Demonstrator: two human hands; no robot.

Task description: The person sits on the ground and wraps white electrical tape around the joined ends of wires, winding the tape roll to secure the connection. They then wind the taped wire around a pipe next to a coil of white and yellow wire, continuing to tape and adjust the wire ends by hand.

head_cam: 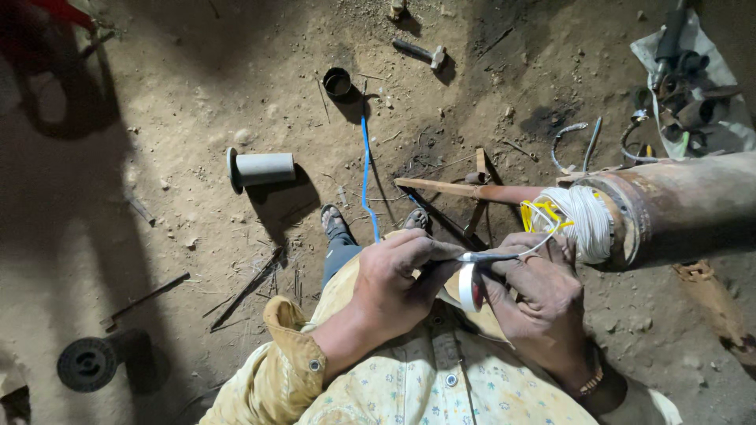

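My left hand (398,287) pinches a thin taped wire lead (492,256) between thumb and fingers. My right hand (531,295) holds the same lead further along, and a white roll of tape (468,287) hangs between the two hands. The lead runs up to a winding of white wire (587,223) with yellow sleeves (539,214), set in the end of a rusty cylindrical motor body (685,201). My sandalled feet (337,222) rest on the dirt floor below.
On the dirt floor lie a grey plastic spool (260,168), a small black cup (337,81), a hammer (421,53), a blue strap (365,177), a black wheel (87,364), wooden sticks (441,186) and a heap of metal parts on white sheet (685,75).
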